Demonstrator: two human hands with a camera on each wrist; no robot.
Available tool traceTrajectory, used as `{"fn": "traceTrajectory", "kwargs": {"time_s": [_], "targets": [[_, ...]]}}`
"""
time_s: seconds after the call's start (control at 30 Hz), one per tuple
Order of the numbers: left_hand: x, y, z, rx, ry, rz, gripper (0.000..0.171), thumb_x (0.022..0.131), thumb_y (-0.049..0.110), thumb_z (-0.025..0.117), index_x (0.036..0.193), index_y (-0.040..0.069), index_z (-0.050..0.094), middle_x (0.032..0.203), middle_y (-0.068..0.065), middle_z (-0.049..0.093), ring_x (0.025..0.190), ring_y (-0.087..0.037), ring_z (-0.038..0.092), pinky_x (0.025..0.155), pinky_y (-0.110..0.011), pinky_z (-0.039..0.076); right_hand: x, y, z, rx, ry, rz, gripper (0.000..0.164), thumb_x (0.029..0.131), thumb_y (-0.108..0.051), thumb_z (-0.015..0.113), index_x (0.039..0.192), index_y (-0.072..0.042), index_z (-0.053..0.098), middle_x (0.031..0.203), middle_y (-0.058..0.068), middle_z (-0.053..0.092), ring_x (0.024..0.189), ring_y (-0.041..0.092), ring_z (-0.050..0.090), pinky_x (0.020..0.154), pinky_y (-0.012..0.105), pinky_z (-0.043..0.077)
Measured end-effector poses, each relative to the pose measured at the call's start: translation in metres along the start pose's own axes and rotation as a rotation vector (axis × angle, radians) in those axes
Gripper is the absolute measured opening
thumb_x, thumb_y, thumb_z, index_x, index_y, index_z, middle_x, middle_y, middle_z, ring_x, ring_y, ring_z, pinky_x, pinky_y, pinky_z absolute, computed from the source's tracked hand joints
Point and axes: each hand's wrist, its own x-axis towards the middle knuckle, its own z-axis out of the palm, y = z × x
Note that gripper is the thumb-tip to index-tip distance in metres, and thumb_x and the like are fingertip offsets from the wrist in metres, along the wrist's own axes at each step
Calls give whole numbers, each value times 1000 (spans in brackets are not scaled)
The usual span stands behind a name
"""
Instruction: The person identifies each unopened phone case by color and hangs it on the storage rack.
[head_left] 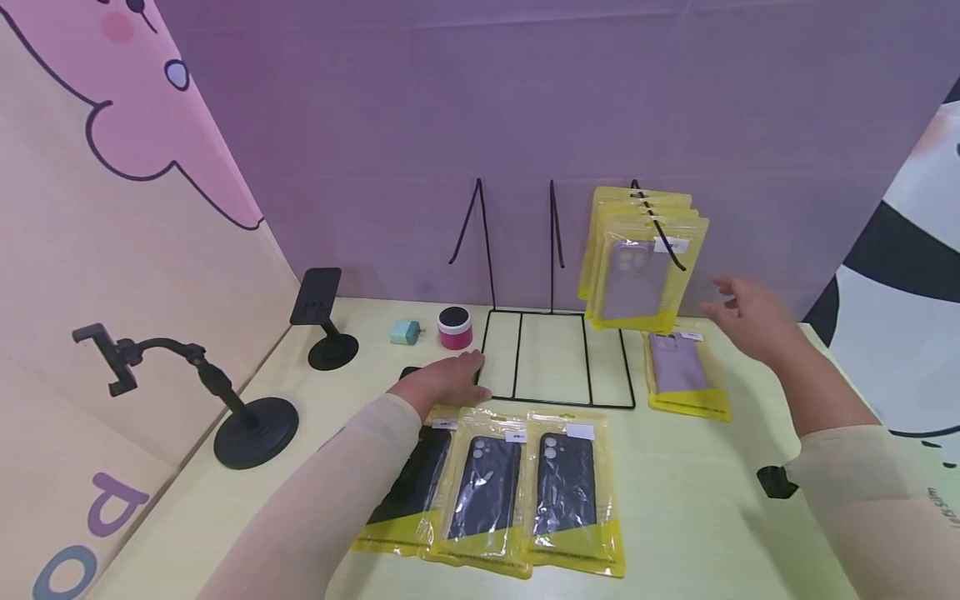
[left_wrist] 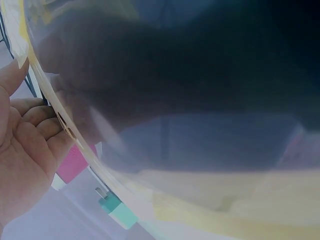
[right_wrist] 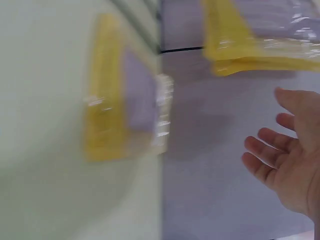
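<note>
My right hand (head_left: 750, 321) hovers right of the hanging yellow-edged bags, fingers spread and holding nothing. Those bags hold lilac phone cases (head_left: 632, 279) and hang on the right hook of a black wire display rack (head_left: 573, 405). Below them, one more bagged lilac phone case (head_left: 678, 364) lies on the table; the right wrist view shows it blurred. My left hand (head_left: 442, 382) is at the rack's front left corner, thumb apart from the fingers; whether it touches the wire is unclear. Bagged black phone cases (head_left: 491, 487) lie in front of the rack, partly covered by my left forearm.
Two black phone stands (head_left: 255, 433) occupy the left side. A mint plug adapter (head_left: 405, 332) and a pink jar with a dark lid (head_left: 455, 329) sit left of the rack. Purple cloth (head_left: 375, 167) forms the back wall. The rack's left and middle hooks are bare.
</note>
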Motion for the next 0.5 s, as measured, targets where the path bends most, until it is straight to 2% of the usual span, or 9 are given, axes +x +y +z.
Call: {"fn": "traceTrajectory", "kwargs": {"time_s": [0.13, 0.2, 0.37, 0.5], "targets": [[-1, 1, 0, 2, -1, -3, 86, 93, 49, 62, 158, 14, 18, 165, -8, 18, 152, -25, 16, 122, -45, 20, -3, 17, 33, -106, -193, -32, 78, 99, -53, 48, 151, 2, 28, 151, 33, 28, 136, 53, 30, 109, 69, 26], [-1, 1, -1, 3, 0, 0, 86, 93, 48, 62, 158, 13, 18, 165, -8, 18, 152, -25, 16, 122, -45, 20, -7, 23, 48, -138, -251, -68, 73, 99, -46, 53, 150, 2, 32, 150, 33, 30, 137, 54, 28, 110, 68, 24], [-3, 2, -1, -20, 2, 1, 84, 94, 46, 62, 158, 13, 18, 165, -8, 16, 152, -24, 14, 123, -44, 18, -17, 31, 72, -204, -321, -184, 61, 98, -36, 58, 144, 2, 44, 147, 35, 36, 135, 55, 33, 109, 66, 29], [-4, 2, -1, -41, 3, 1, 84, 94, 45, 62, 158, 13, 18, 165, -8, 15, 152, -24, 13, 123, -44, 17, -28, 30, 72, -221, -358, -180, 55, 97, -35, 59, 141, -2, 50, 145, 34, 40, 132, 54, 37, 107, 67, 32]]}}
